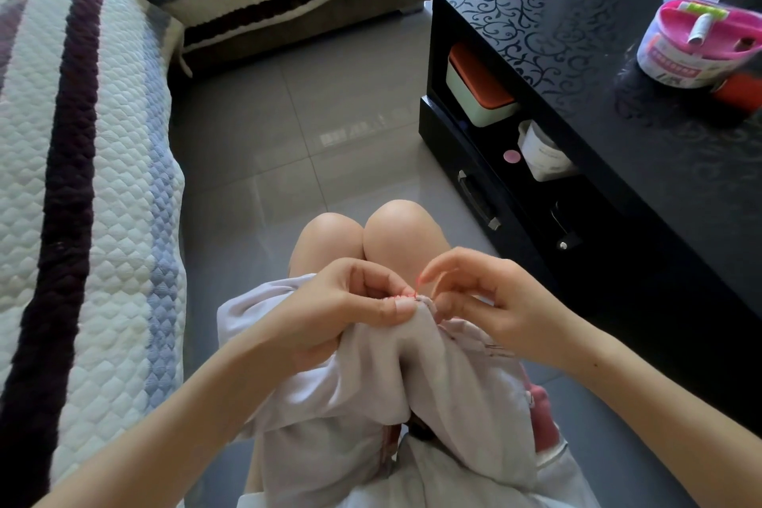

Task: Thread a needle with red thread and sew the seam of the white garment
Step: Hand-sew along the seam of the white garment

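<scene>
Pinching a raised fold of the white garment [371,404] between thumb and curled fingers, the left hand [350,313] holds the seam [414,307] up over the person's lap, thumbnail lying flat along the edge. A short row of red stitches [398,296] runs along that edge just above the thumb. The right hand [490,301] sits just beside it on the other side of the fold, fingers arched and curled toward the seam; a bit of red thread [419,285] rises from the last stitch to the tip of the index finger, but whether the fingers pinch a needle or the thread cannot be told, and no needle can be made out. The rest of the garment hangs in loose folds down over the thighs, with the bare knees [371,231] showing beyond it above the grey tiled floor [309,115]. To the left lies a quilted striped sofa cover [103,177]. To the right stands a glossy black coffee table [618,136] with a scroll pattern; a pink-topped sewing kit tub [697,45] rests on its top, well apart from the hands, and an orange-lidded box [480,95] and a white jar [544,155] sit on its open shelf.
</scene>
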